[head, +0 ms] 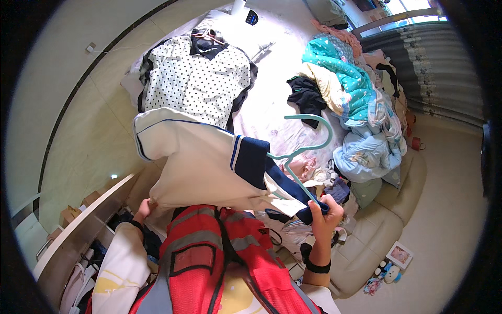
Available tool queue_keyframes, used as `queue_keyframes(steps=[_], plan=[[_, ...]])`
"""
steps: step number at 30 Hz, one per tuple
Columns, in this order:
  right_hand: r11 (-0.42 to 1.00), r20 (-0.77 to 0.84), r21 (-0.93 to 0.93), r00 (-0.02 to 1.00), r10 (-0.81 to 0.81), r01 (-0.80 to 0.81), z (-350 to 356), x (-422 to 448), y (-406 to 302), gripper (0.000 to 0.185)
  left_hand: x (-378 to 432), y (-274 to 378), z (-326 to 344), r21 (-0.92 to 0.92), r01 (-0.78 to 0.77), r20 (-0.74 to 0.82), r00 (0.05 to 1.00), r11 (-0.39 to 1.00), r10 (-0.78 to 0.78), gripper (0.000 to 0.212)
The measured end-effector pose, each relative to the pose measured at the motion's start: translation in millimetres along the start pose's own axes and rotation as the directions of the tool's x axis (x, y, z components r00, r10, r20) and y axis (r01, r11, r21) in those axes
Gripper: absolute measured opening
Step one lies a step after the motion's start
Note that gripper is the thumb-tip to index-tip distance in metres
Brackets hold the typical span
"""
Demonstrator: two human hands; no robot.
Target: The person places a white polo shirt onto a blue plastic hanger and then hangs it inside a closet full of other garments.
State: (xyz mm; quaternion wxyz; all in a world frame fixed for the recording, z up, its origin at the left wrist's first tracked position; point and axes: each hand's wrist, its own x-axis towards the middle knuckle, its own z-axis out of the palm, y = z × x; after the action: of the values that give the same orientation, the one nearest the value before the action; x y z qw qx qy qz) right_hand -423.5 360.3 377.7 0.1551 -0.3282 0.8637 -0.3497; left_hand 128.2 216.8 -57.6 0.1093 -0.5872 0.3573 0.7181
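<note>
A white polo shirt (196, 168) with a navy collar (251, 161) is stretched sideways in front of me. My left hand (147, 208) pinches its fabric at the lower left. At the right, my right hand (327, 214) grips the end of the collar together with one arm of a pale green clothes hanger (310, 150). The hanger's hook curves up past the collar, and part of its body is hidden inside the shirt. Beyond the shirt, a black-dotted white garment (192, 78) on a hanger lies spread on top of dark clothing on the bed.
The bed (270, 114) bears a black garment (307, 98), a teal quilt (345, 78) and a light blue quilt (364, 155). Small clothes (333, 184) lie heaped at its near edge. An open wooden drawer or cabinet edge (86, 219) is at my left. A plush toy (388, 271) sits on the right-hand floor.
</note>
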Motion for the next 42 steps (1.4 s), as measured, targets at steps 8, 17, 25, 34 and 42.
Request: queue_keyframes(steps=[8,17,25,34,42], plan=[[1.000,-0.031,0.001,0.999,0.020,-0.020,17,36,26,0.039,-14,52,25,0.349,-0.197,-0.131,0.958,0.916,0.256,0.022],[0.999,-0.009,0.053,1.000,0.011,-0.011,35,111,121,0.043,49,45,50,0.282,-0.304,-0.302,0.872,0.910,0.385,0.020],[0.996,-0.021,0.090,0.999,0.032,-0.030,49,202,269,0.043,77,149,109,0.553,-0.255,-0.355,0.789,0.793,0.501,0.017],[0.991,-0.142,-0.128,0.989,-0.044,0.025,87,311,425,0.048,115,290,157,0.712,-0.188,-0.388,0.698,0.677,0.602,0.021],[0.984,-0.172,-0.144,0.982,0.077,-0.102,144,367,518,0.051,151,217,164,0.724,-0.072,-0.645,0.282,0.686,0.711,0.046]])
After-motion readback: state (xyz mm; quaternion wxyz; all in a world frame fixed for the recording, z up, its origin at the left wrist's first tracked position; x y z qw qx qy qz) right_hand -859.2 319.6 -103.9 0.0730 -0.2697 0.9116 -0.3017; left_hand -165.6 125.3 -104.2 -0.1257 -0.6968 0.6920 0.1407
